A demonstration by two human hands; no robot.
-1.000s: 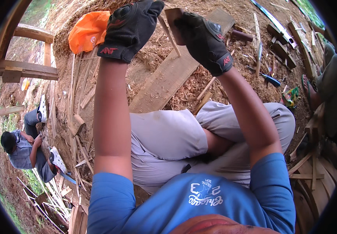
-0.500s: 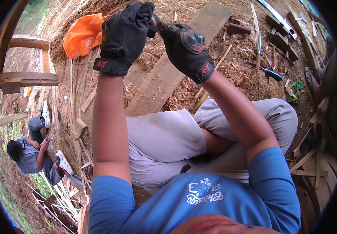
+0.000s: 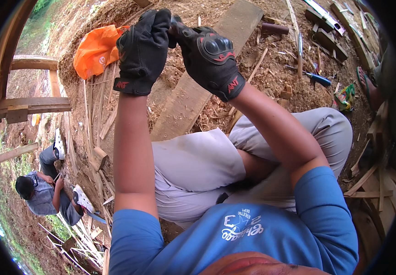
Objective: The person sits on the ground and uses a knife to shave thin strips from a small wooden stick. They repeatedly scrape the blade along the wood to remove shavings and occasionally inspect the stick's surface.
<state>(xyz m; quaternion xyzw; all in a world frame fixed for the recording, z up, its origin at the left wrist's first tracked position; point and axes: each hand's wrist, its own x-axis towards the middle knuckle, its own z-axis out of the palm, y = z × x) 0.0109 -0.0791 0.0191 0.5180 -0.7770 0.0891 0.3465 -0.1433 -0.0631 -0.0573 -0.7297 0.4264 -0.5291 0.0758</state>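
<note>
"Colour of the left glove and right glove?"
"Both black, with red marks on the cuffs."
"And the T-shirt?"
"Blue, with a white chest print; the trousers are pale grey."
"Plastic bag?"
"Orange, with a small pale emblem."
"And the cap?"
"Black."

The gloved left hand and gloved right hand meet with their fingers close together, anything between the fingertips too hidden to make out. Just left of the left fingers lies an orange plastic bag, while a wooden plank slants across the shavings beneath the right ones. Well right of those fingers lie a brown cylinder and a blue-handled tool.
</note>
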